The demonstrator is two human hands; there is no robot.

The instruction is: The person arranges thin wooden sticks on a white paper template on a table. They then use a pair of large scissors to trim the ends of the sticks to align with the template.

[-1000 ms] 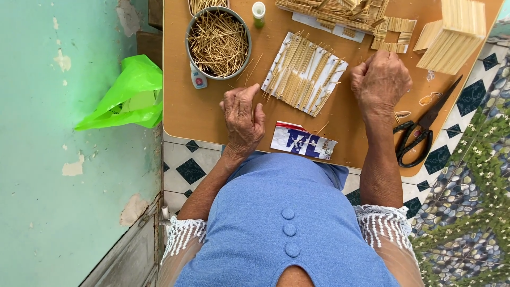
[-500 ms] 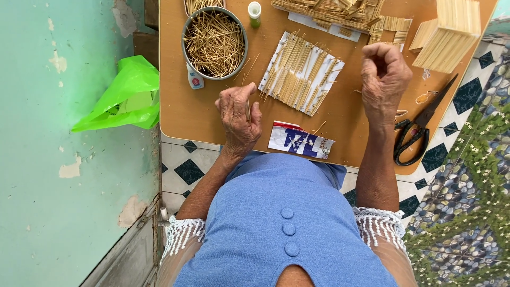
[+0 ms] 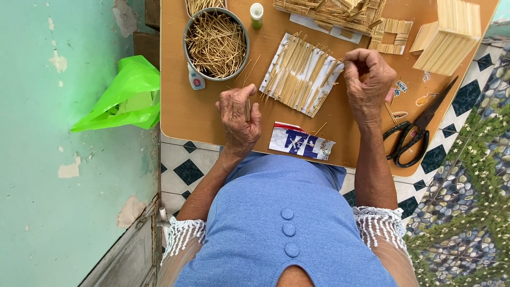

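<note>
On the wooden table [image 3: 186, 114], near its front edge, the left hand [image 3: 239, 118] rests curled around a small bundle of thin sticks [image 3: 247, 109], which stand up between its thumb and fingers. The right hand [image 3: 367, 79] is raised just right of the stick panel [image 3: 300, 74], its fingertips pinched narrowly together; whether they hold a single stick I cannot tell.

The stick panel, a sheet of white paper covered with rows of sticks laid side by side, lies tilted between the two hands, a little farther off than the left one. Far left of it sits a round metal bowl [image 3: 216, 42] full of loose sticks, with a small glue bottle [image 3: 195, 79] just beside its near rim. A small green-capped tube [image 3: 256, 15] stands at the far edge, right of the bowl.

Near the front edge, between the forearms, lies a folded printed paper packet [image 3: 300, 142]. To the right, black scissors [image 3: 417, 135] lie with handles toward the person. At the far right stands a block-shaped stick box [image 3: 449, 37], with a flat stick frame [image 3: 392, 36] beside it. A bright green plastic bag [image 3: 125, 98] hangs off the left side of the table.
</note>
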